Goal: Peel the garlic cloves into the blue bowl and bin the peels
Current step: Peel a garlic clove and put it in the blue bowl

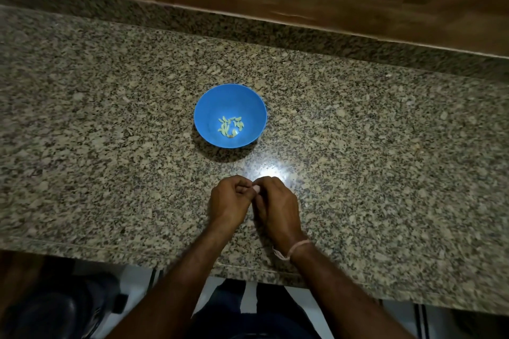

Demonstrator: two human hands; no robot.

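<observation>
Granite counter (pixel 358 132) | blue bowl (pixel 205 107): peeled garlic cloves (pixel 230 126)

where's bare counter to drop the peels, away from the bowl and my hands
Bare granite counter spreads left and right of the blue bowl, back to the raised ledge. Tightest is the strip between bowl and the left hand and right hand, both pinching a garlic clove.

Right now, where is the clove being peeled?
Head view, centre: the garlic clove is pinched between the left hand and right hand, nearer the person than the blue bowl.
</observation>
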